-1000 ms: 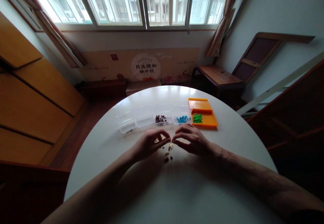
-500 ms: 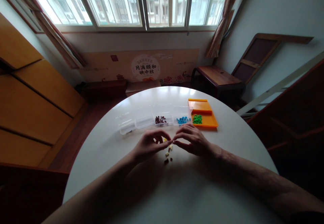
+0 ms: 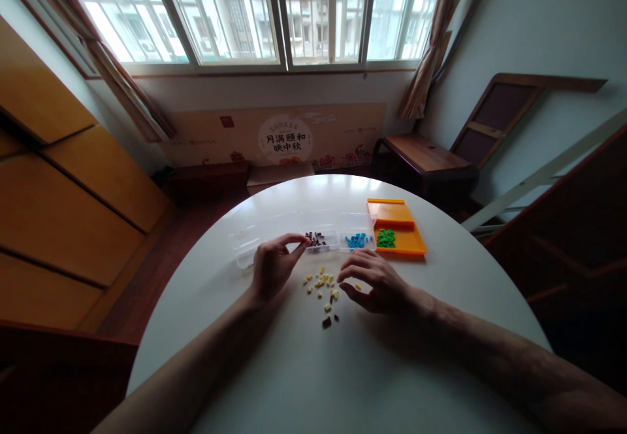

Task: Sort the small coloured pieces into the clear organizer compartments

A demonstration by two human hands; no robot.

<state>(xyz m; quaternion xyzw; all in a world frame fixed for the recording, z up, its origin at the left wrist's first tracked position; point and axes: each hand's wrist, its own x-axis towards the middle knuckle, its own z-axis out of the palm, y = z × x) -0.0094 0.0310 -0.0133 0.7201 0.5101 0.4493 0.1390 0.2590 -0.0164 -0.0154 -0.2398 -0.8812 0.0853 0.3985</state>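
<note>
Two hands are held over the white table (image 3: 343, 368). A small dark piece, barely visible, is pinched between thumb and forefinger of the left hand (image 3: 272, 265), just beside the clear box of dark red pieces (image 3: 317, 240). Loosely curled and empty, the right hand (image 3: 373, 282) is rested beside scattered yellow pieces (image 3: 321, 283).

Left hand (image 3: 271, 269) pinches small piece beside brown-bead box (image 3: 319, 240); right hand (image 3: 375, 282) rests curled by loose beads (image 3: 323, 285) on table (image 3: 343, 368).
</note>
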